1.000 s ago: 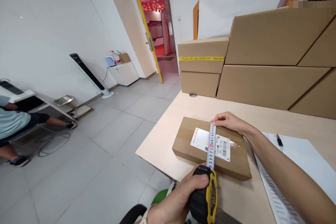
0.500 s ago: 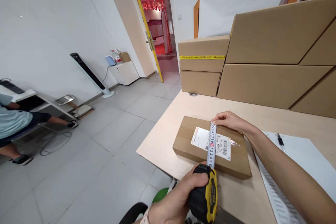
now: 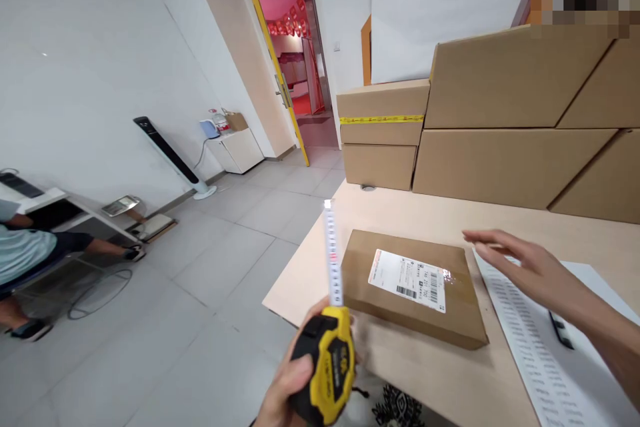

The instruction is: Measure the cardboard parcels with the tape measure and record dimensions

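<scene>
My left hand (image 3: 287,387) grips a yellow and black tape measure (image 3: 325,363) at the bottom of the view, left of the table's edge. Its white blade (image 3: 331,253) sticks out upward and away, free in the air, beside a flat cardboard parcel (image 3: 415,287) with a white shipping label (image 3: 407,279). My right hand (image 3: 525,267) hovers open to the right of the parcel, fingers stretched out, above a printed sheet (image 3: 530,340). A black pen (image 3: 559,330) lies on that sheet under my forearm.
The light wooden table (image 3: 440,380) carries stacked cardboard boxes (image 3: 505,120) along its far side, one with yellow tape. A seated person (image 3: 25,240) is at a desk on the far left. A tower fan (image 3: 170,150), a white cabinet and an open doorway lie beyond the tiled floor.
My right hand let go of the blade's end and moved right off the parcel. My left hand swung the tape measure left, off the parcel, with the blade still out.
</scene>
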A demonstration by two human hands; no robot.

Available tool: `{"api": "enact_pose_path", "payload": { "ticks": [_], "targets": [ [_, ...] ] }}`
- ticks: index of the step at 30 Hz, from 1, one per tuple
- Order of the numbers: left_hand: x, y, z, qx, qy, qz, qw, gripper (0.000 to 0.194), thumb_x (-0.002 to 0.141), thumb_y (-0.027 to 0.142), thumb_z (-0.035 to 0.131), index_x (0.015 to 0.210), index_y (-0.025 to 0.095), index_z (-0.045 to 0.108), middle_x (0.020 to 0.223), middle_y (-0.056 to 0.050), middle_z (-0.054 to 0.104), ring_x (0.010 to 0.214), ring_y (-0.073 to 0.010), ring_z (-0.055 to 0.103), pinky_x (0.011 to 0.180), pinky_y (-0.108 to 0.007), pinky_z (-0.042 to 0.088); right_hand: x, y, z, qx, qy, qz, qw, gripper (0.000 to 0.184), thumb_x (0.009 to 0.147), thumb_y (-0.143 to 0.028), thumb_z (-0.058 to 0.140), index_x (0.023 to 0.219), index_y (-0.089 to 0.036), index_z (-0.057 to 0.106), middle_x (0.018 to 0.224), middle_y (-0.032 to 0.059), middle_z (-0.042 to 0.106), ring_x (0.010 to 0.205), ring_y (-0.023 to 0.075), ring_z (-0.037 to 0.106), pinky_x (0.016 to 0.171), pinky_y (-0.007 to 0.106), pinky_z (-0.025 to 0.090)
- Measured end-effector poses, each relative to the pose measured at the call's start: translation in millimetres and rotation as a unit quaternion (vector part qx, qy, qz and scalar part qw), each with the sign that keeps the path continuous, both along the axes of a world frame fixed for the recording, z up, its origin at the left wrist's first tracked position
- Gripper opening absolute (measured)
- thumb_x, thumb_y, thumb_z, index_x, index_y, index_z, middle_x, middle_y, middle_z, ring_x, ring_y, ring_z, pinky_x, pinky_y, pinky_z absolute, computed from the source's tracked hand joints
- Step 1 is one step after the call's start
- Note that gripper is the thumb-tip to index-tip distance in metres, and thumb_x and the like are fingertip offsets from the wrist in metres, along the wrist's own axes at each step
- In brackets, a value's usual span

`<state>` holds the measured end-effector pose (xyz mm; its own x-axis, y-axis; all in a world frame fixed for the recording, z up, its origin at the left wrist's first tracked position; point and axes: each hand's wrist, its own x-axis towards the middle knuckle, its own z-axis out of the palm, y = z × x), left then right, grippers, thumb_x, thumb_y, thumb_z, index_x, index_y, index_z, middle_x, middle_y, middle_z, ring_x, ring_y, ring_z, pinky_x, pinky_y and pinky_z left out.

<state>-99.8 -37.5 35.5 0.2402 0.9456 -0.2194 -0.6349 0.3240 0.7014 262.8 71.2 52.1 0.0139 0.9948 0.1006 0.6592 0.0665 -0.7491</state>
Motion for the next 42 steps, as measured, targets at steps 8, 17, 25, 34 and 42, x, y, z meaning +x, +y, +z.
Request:
{"api": "enact_pose_path", "payload": {
  "ticks": [8,17,25,34,42],
  "targets": [
    [-14.9,19.9,-29.9,-0.069,0.016,0.098,0.993,0.061,0.073,0.032,0.069,0.132,0.029,0.053,0.114,-0.006,0.069,0.095,-0.0309,0.067,0.087,-0.043,0.051,2.4,-95.0,-93.5,-0.038,-0.06,0.055,0.996,0.061,0.088,-0.058,0.041,0.143,-0.032,0.044,0.154,-0.001,0.033,0.141,0.0315,0.027,0.113,0.054,0.028],
    [-21.6,57.3,11.6,0.02,-0.023,0.047,0.998,0.061,0.072,0.036,0.068,0.131,0.027,0.055,0.126,-0.01,0.063,0.09,-0.0343,0.069,0.084,-0.051,0.054,-8.4,-96.4,-51.8,-0.054,-0.027,0.038,0.997,0.068,0.075,-0.059,0.061,0.136,-0.033,0.048,0.157,0.0033,0.027,0.141,0.0358,0.026,0.105,0.05,0.042],
    [9.3,122.1,60.1,0.064,0.041,0.015,0.997,0.032,0.078,0.031,0.06,0.106,0.015,0.063,0.09,-0.008,0.072,0.074,-0.0272,0.07,0.072,-0.041,0.056,-13.4,-16.8,-37.9,0.014,0.075,0.049,0.996,0.048,0.065,-0.05,0.074,0.099,-0.028,0.047,0.132,0.0098,0.056,0.127,0.0323,0.048,0.1,0.046,0.043],
    [19.8,98.5,72.9,0.025,0.009,-0.106,0.994,0.039,0.082,0.04,0.055,0.113,0.017,0.06,0.112,-0.013,0.068,0.079,-0.0332,0.069,0.073,-0.045,0.051,3.0,44.9,-56.3,0.017,0.275,0.01,0.961,0.064,0.072,-0.053,0.07,0.121,-0.031,0.034,0.121,0.01,0.063,0.1,0.027,0.065,0.089,0.046,0.051],
    [53.0,78.4,77.3,-0.081,0.053,-0.257,0.962,0.047,0.078,0.05,0.053,0.105,0.012,0.064,0.096,-0.013,0.067,0.073,-0.0318,0.069,0.064,-0.04,0.05,4.3,43.4,-50.9,0.038,0.215,0.074,0.973,0.066,0.077,-0.047,0.067,0.135,-0.025,0.045,0.14,0.0103,0.052,0.123,0.0301,0.053,0.1,0.042,0.046]
  ]
}}
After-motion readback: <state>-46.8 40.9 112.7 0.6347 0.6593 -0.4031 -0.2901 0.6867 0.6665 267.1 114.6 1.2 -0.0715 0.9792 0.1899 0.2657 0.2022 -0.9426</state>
